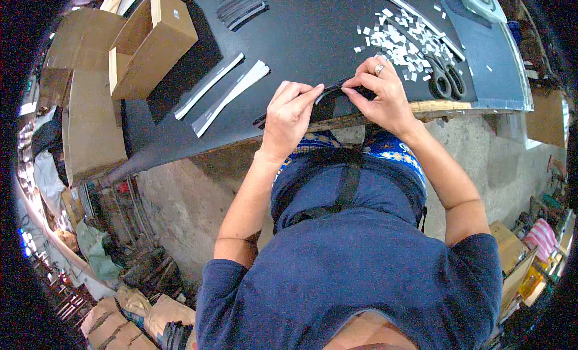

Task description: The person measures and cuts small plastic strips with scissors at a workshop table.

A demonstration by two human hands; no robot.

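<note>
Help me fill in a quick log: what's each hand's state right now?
Left hand: closed, pinching a dark strip.
Right hand: closed at the fingertips, pinching the same dark strip farther along.

Hands (288,118), two. Worktop (307,37): scissors (449,76), one pair, near edge; cardboard box (159,52), one; white-strip bundles (232,99), two; white snippets (400,46), dozens.
</note>
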